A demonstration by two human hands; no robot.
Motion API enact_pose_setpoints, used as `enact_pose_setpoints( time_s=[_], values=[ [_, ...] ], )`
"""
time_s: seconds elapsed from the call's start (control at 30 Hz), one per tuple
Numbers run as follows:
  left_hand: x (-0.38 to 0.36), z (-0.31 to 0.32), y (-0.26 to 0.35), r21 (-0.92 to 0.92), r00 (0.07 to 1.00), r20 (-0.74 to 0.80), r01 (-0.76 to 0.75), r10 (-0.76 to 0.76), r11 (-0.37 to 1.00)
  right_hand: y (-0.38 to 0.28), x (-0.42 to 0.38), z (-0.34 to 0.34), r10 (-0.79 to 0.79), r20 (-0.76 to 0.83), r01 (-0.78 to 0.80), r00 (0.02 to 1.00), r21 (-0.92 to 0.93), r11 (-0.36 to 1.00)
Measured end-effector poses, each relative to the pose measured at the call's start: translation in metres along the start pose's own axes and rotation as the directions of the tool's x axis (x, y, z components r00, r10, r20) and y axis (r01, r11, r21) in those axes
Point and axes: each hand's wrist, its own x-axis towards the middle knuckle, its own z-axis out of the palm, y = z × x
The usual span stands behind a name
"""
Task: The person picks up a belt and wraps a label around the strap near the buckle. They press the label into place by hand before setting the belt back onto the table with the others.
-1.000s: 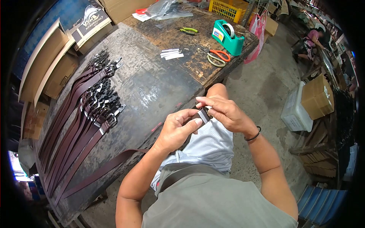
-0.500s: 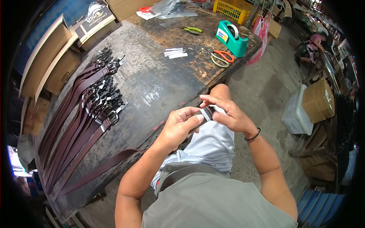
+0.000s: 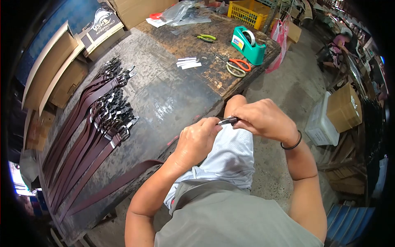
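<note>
Over my lap, my left hand [image 3: 197, 139] is closed on a dark belt [image 3: 135, 172], whose brown strap trails back over the table edge. My right hand [image 3: 263, 119] pinches the dark buckle end of the same belt, a little right of my left fingers. A pale band shows between the two hands [image 3: 222, 122]. Many brown belts with metal buckles [image 3: 113, 111] lie bundled on the table's left. White strips [image 3: 189, 63] lie further back, near orange-handled scissors [image 3: 238, 68] and a green tape dispenser [image 3: 249, 47].
Green-handled pliers [image 3: 206, 38], clear plastic bags [image 3: 179, 14] and a yellow crate [image 3: 247, 14] are at the table's far side. Cardboard boxes [image 3: 53, 74] line the left. At right stand a white bin [image 3: 323, 123] with a carton [image 3: 345, 108], and a seated person [image 3: 339, 47] further off.
My right hand has risen and turned, its knuckles now upward. The belt end between my hands has tilted, so its flat face no longer shows. The view has shifted slightly.
</note>
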Motion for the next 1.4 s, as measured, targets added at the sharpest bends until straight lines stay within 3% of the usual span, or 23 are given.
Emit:
enact_pose_setpoints(
  time_s=[0.03,0.1,0.13,0.17,0.33,0.5,0.57,0.6,0.67,0.73,0.8,0.87,1.03,1.2,1.4],
  values=[
    [0.001,-0.001,0.001,-0.003,1.0,0.002,-0.004,0.004,1.0,0.002,0.002,-0.005,-0.021,0.075,0.021,0.997,-0.003,1.0],
    [0.002,-0.003,0.006,0.022,0.98,0.197,0.016,-0.02,1.0,0.011,0.006,-0.01,-0.041,0.15,0.036,0.988,0.039,0.999],
    [0.002,-0.004,0.008,0.018,0.979,0.202,0.015,-0.019,1.0,0.014,0.008,-0.012,-0.071,0.223,0.053,0.972,0.084,0.995],
    [0.003,-0.005,0.009,0.021,0.972,0.236,0.0,-0.004,1.0,0.01,0.012,-0.019,0.03,0.378,-0.063,0.925,0.075,0.995],
    [0.006,-0.003,0.008,-0.021,0.968,0.246,-0.033,0.038,0.999,0.016,0.022,-0.022,-0.044,0.482,-0.042,0.875,0.164,0.986],
    [0.009,-0.004,0.005,-0.152,0.96,0.266,0.128,-0.085,0.98,0.023,0.022,-0.016,-0.085,0.474,-0.094,0.876,0.343,0.935],
    [0.012,-0.021,0.015,-0.078,0.948,0.273,0.189,-0.162,0.979,0.025,0.021,-0.012,0.065,0.608,-0.413,0.791,0.453,0.79],
    [0.012,-0.029,0.016,-0.002,0.932,0.276,0.245,-0.235,0.969,0.03,0.018,-0.008,0.063,0.609,-0.412,0.791,0.453,0.791],
    [0.007,-0.04,0.005,0.022,0.931,0.263,0.255,-0.252,0.967,0.045,0.008,0.006,-0.012,0.383,-0.229,0.924,0.577,0.784],
    [0.005,-0.052,0.005,-0.07,0.857,0.35,0.426,-0.378,0.902,0.047,0.008,0.028,-0.024,0.306,-0.168,0.952,0.584,0.794],
    [0.005,-0.06,0.011,-0.065,0.879,0.301,0.405,-0.369,0.912,0.043,0.007,0.039,-0.042,0.212,-0.08,0.976,0.535,0.841],
    [0.008,-0.067,0.017,-0.072,0.885,0.288,0.401,-0.366,0.913,0.023,0.009,0.044,-0.13,-0.003,0.113,0.991,0.525,0.844],
    [0.006,-0.069,0.022,-0.044,0.916,0.245,0.337,-0.317,0.94,-0.017,0.017,0.081,-0.121,-0.164,0.187,0.979,0.485,0.854],
    [0.001,-0.067,0.027,-0.007,0.924,0.229,0.315,-0.305,0.949,-0.027,0.016,0.107,0.066,-0.303,0.06,0.951,0.39,0.919],
    [0.0,-0.065,0.031,0.014,0.939,0.219,0.268,-0.264,0.963,-0.035,0.012,0.115,0.072,-0.381,0.058,0.922,0.318,0.946]
  ],
)
